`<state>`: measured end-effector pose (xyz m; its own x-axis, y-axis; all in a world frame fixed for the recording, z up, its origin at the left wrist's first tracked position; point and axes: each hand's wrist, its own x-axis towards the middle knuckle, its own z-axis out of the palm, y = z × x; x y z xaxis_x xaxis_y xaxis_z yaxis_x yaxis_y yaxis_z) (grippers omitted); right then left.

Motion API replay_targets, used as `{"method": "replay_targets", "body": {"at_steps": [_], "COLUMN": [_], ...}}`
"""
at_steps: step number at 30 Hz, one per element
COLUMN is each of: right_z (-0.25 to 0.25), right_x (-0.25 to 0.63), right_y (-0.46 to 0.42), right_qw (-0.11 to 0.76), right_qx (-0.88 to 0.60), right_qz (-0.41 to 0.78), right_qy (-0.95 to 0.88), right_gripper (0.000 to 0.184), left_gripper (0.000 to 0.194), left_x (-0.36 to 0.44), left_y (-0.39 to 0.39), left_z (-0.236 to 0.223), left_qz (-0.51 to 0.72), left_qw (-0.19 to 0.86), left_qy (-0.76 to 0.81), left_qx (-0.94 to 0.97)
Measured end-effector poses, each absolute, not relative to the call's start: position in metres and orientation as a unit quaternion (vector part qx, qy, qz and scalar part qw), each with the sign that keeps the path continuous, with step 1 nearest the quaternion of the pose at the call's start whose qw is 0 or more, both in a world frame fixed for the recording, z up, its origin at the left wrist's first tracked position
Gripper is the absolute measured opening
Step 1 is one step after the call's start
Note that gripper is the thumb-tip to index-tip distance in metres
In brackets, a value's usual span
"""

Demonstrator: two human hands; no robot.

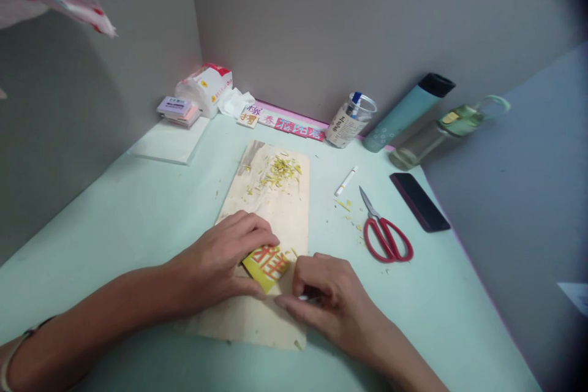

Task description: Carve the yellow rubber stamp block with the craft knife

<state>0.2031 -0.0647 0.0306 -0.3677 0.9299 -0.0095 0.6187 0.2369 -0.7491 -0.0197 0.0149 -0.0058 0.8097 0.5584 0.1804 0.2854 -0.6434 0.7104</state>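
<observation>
On the pale wooden board (pixel 289 214), my left hand (pixel 229 251) grips a flat yellow rubber carving block (pixel 263 277) between its thumb and fingers. A red Chinese character covers the block's top face. My right hand (pixel 335 300) is closed in a pinch just right of the block, close to its lower right edge. A small white bit of something shows between the right thumb and fingers; the rest is hidden by the hand. Yellow-green shavings (pixel 282 170) lie heaped on the board's far end, with a few crumbs near its front edge.
Right of the board lie red-handled scissors (pixel 386 236), a thin white stick (pixel 346 180) and a black phone (pixel 419 202). Behind stand a clear jar (pixel 344 125) and two bottles, one teal (pixel 399 116). Carved blocks (pixel 294 127), a tissue pack (pixel 209 89) and white sheets (pixel 169 142) sit farther back.
</observation>
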Motion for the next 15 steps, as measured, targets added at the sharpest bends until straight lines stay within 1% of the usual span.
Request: {"method": "replay_targets", "body": {"at_steps": [4,7,10,12,15], "right_z": [0.027,0.027,0.028,0.028,0.026], "right_x": [0.211,0.216,0.217,0.216,0.215], "right_y": [-0.066,-0.067,-0.069,-0.071,-0.073], "right_qw": [0.295,0.299,0.288,0.296,0.355], "right_qx": [-0.567,-0.582,-0.553,-0.526,-0.496], "right_qz": [0.318,0.298,0.270,0.246,0.178], "right_qy": [-0.700,-0.695,-0.734,-0.758,-0.773], "right_gripper": [0.028,0.020,0.011,0.010,0.014], "left_gripper": [0.056,0.053,0.050,0.048,0.043], "left_x": [-0.020,-0.022,-0.024,-0.026,-0.027], "left_y": [0.012,0.011,0.012,0.013,0.013], "left_z": [-0.005,-0.004,-0.004,-0.003,0.002], "left_qz": [0.212,0.251,0.281,0.281,0.277], "left_qw": [0.341,0.328,0.309,0.301,0.302], "left_qy": [0.259,0.276,0.284,0.294,0.331], "left_qx": [0.879,0.868,0.863,0.862,0.850]}}
